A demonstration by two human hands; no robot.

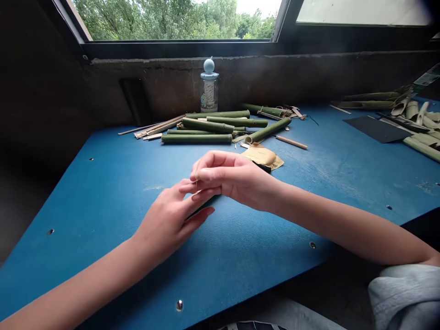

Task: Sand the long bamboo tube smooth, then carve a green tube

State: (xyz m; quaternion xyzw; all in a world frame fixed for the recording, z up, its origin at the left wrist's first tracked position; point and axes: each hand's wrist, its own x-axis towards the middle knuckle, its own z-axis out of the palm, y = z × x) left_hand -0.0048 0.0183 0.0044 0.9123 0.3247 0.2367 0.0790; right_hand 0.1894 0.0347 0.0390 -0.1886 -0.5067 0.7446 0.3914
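My left hand (172, 217) lies low over the blue table (103, 192) with its fingers stretched out towards the right. My right hand (228, 176) crosses above it, fingers curled in a pinch right at the left hand's fingertips. Whatever the pinch holds is too small or hidden to name. A thin dark sliver shows on the table under the hands. Behind them lies a tan folded packet (263, 156).
A pile of green bamboo sections (206, 128) and thin pale sticks lies at the back centre. A small bottle with a blue cap (209, 89) stands against the wall. More bamboo strips (415, 117) and a dark sheet (378, 129) lie at the right.
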